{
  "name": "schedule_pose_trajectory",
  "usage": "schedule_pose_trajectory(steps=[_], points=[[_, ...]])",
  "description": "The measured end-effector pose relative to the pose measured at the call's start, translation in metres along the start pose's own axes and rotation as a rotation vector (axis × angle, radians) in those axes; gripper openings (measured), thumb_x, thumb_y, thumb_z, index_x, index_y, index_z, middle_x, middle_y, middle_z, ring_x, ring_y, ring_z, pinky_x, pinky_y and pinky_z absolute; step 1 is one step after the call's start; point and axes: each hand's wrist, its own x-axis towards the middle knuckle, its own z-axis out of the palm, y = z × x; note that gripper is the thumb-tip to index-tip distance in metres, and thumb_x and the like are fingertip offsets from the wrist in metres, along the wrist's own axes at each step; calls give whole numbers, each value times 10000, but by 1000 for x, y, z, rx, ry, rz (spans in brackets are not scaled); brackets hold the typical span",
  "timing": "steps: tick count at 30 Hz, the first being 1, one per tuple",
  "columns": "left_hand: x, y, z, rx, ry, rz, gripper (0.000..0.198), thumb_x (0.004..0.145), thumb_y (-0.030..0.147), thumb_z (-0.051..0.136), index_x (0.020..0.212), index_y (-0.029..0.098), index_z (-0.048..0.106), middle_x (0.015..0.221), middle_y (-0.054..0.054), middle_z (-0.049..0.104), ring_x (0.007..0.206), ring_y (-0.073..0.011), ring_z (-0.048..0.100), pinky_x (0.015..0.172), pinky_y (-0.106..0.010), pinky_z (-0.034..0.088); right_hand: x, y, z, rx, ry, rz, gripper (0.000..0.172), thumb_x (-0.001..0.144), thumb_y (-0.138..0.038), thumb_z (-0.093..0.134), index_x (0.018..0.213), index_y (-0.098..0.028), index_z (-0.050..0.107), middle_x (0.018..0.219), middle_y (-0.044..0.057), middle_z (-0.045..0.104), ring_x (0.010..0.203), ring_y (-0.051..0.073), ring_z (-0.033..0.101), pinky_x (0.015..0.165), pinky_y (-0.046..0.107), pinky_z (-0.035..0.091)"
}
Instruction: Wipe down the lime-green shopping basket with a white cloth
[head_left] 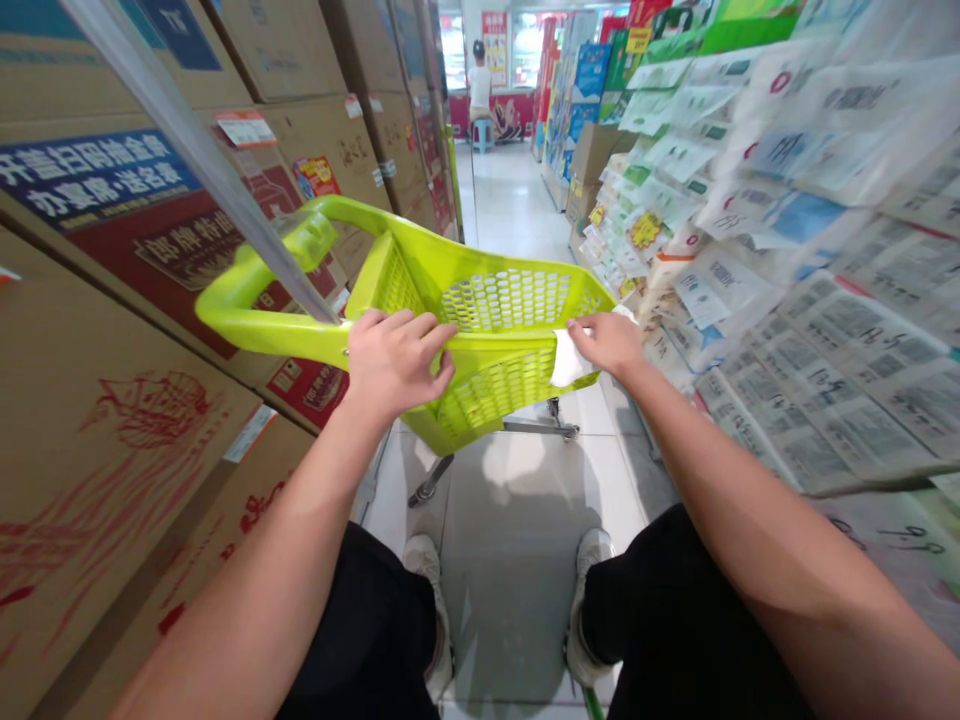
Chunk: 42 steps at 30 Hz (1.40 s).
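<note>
A lime-green plastic shopping cart point(480, 390) stands sideways across the aisle in front of me, its handle end to the left. My left hand point(397, 358) is closed over the near rim by the handle, thumb on the near side. Farther right along that rim, my right hand point(611, 340) grips a white cloth point(570, 358), perhaps a tissue. The cloth drapes over the rim and hangs down the basket's outer side. No goods show in the visible part of the basket.
Stacked cardboard boxes point(112, 430) wall the left side, crossed by a pale slanted pole point(202, 150). Packs of tissue paper point(825, 370) are piled on the right. A person point(480, 85) is at a blue stool point(483, 133) far down the tiled aisle point(510, 190).
</note>
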Motion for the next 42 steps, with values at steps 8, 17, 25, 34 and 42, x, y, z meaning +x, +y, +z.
schedule_pose_trajectory(steps=[8,17,25,34,42], points=[[-14,-22,3,-107,85,-123,239,871,376,612,937,262,812,881,-25,831,774,-272,712,745,-451,355,-35,-47,-18,25,-30,-283,634,1082,-623,322,1158,-231,815,1071,118,831,966,289,736,725,336,352],[-9,-32,16,-184,117,-188,245,894,388,589,859,267,798,838,-23,821,791,-269,697,866,-496,358,-18,25,-16,6,-230,-303,767,1122,-590,193,915,-164,797,938,157,809,878,269,730,677,331,325],[5,-36,46,-112,61,-333,422,1020,567,537,854,218,708,1067,-98,729,1103,-348,567,996,-563,273,-45,-12,-19,-31,-140,-284,668,1122,-641,237,1319,-245,737,1085,122,830,996,298,756,713,324,364],[14,-12,47,-167,26,-256,385,1058,543,493,916,227,662,1110,-120,692,1126,-369,532,1003,-551,281,-47,-71,-28,-152,-82,-324,723,1117,-658,133,1268,-231,697,1080,143,820,947,327,767,747,344,409],[12,30,26,-192,-4,-196,361,1057,536,464,1023,233,658,1193,-154,696,1118,-378,545,973,-565,286,-39,-117,-40,-79,-70,-427,683,1134,-607,128,1346,-229,657,1166,159,808,1060,352,759,842,381,467]])
